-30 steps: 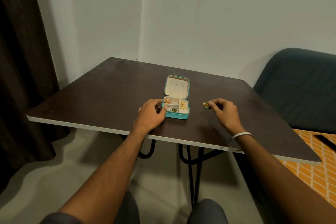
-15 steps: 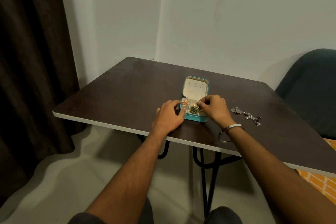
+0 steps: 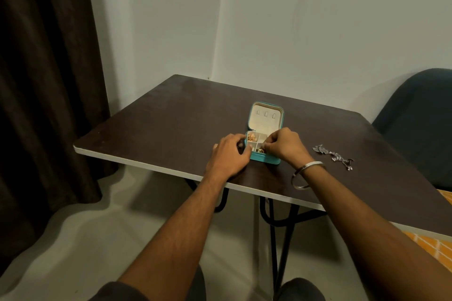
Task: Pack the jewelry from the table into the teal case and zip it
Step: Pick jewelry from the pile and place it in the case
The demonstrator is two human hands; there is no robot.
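1. Jewelry (image 3: 259, 150), a small gold piece, sits pinched in the right hand's (image 3: 285, 145) fingers (image 3: 267, 146) over the case's (image 3: 265, 157) front compartment, probably about to be dropped in.
2. Left hand (image 3: 230, 154) curls its fingers round the case's left side, likely to steady it on the bench (image 3: 171, 124).
3. Lid (image 3: 266, 117) stands open behind; other gold pieces (image 3: 251, 138) lie in the rear-left compartment.
4. Silver chain (image 3: 333, 155) waits unpacked on the bench, right of the case, nothing blocking it.
5. Chair (image 3: 420, 117) and curtain (image 3: 44, 80) stand well apart.

Dark table (image 3: 171, 115) carries an open teal case (image 3: 265, 159) and a silver necklace (image 3: 333, 155).
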